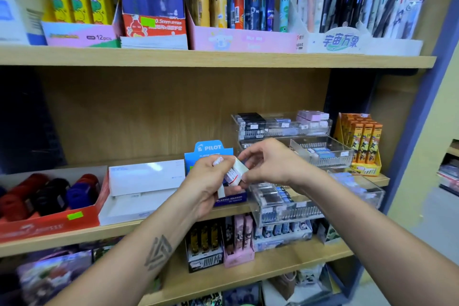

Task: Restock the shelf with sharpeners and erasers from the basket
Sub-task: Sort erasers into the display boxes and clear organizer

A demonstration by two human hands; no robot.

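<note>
Together, the left hand (207, 181) gripped a few erasers (232, 175) while the right hand (267, 163) pinched the top one, before the Pilot box (213, 150) on the shelf (223, 216). Peeling one off at a time, label outward, seemed best.

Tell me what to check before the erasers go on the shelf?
1. Left hand grips the white erasers: ok.
2. Right hand pinches one eraser's end: ok.
3. Blue Pilot box right behind the hands: ok.
4. Room left inside that box: cannot tell, hands hide it.
5. Clear trays beside it have space: ok, the upper one looks half empty.
6. Basket in sight: not ok.
</note>
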